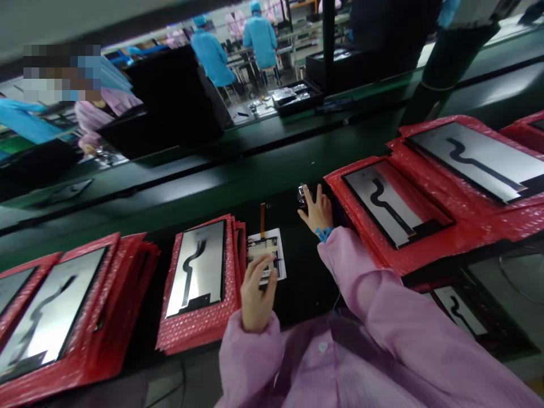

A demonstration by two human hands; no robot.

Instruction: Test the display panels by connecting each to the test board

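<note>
My left hand (258, 292) lies with outstretched fingers over the lower edge of a white sheet (281, 271) bearing a dark, frame-like part with pale tape. A narrow orange-brown flex strip (262, 218) stands out beyond the sheet's far edge. Farther right, my right hand (319, 214) has its fingers spread, and the index fingertip touches a small, round silver object (301, 194). What that object is, I cannot make out. Close to my left hand is a stack of red bubble-wrap sleeves (199, 328), with a display panel (199, 272) on top.
More red sleeves with display panels lie at the left (59, 306) and right (399, 204). A green conveyor belt (276, 164) runs across behind the black work surface (301, 300). Beyond it are black boxes (178, 102), a tray (297, 96) and several people in blue or pink workwear.
</note>
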